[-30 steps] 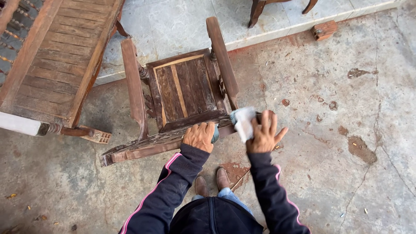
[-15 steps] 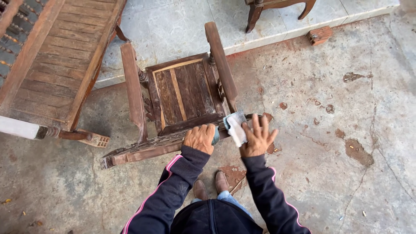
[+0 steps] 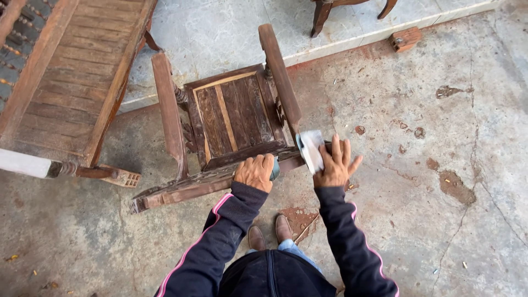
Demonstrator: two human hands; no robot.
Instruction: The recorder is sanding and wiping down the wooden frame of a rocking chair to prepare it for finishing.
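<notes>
Weathered wooden chair [image 3: 231, 121], one, standing on the concrete floor [image 3: 451, 220] at 12 o'clock from us, both our hands on its top rail.

Dark, worn wood; slatted seat, two armrests. Left hand [image 3: 254, 172]: fingers curled over the rail, clamped on it. Right hand [image 3: 334, 164]: fingers spread flat, pressing one pale folded sheet [image 3: 311, 148] against the rail's end. One wooden bench [image 3: 66, 82] at 10 o'clock; one small wood block [image 3: 405, 39] at 1 o'clock.
</notes>
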